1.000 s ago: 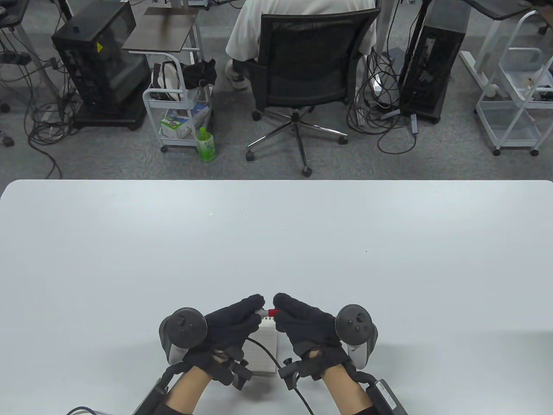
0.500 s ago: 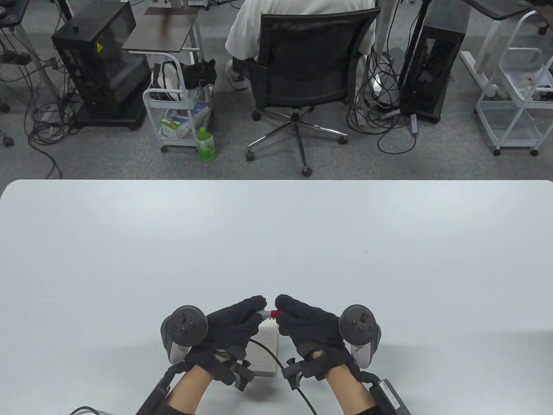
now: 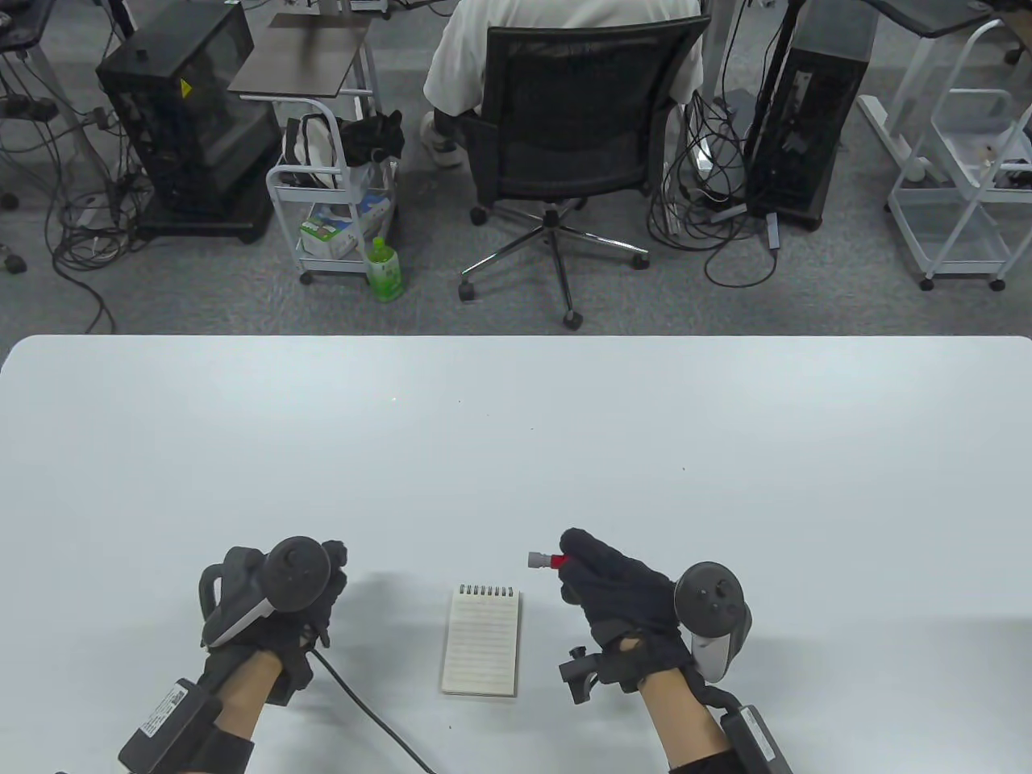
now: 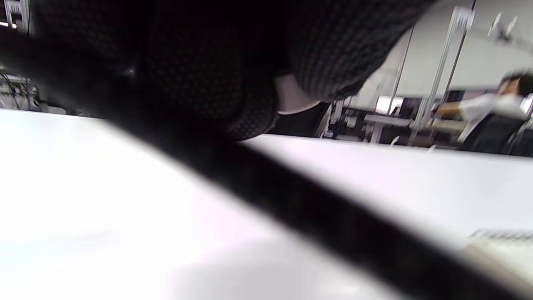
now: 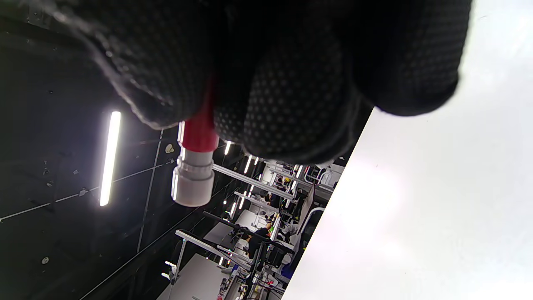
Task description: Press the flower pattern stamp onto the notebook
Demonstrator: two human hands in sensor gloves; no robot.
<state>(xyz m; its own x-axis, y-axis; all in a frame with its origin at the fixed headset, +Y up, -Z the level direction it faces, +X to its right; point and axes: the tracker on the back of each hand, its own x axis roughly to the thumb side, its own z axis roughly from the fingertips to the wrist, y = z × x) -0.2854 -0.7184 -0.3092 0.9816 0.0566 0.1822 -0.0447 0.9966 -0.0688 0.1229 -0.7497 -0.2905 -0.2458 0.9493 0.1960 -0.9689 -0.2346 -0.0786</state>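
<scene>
Near the table's (image 3: 516,419) front edge I see my left hand (image 3: 278,613) left of centre, fingers curled under; I cannot tell what they grip, though a sliver of white shows between them; the notebook (image 3: 480,641) lies flat at centre front, lined page up, untouched; just right of it my right hand (image 3: 617,597) pinches the red stamp (image 3: 545,559), its grey end pointing left above the table.

My table view is bright and even, soft shadows under both hands. Left wrist view is blurred — the table (image 4: 104,200) glares white. Right wrist view — ceiling strip light (image 5: 109,158) flares.
</scene>
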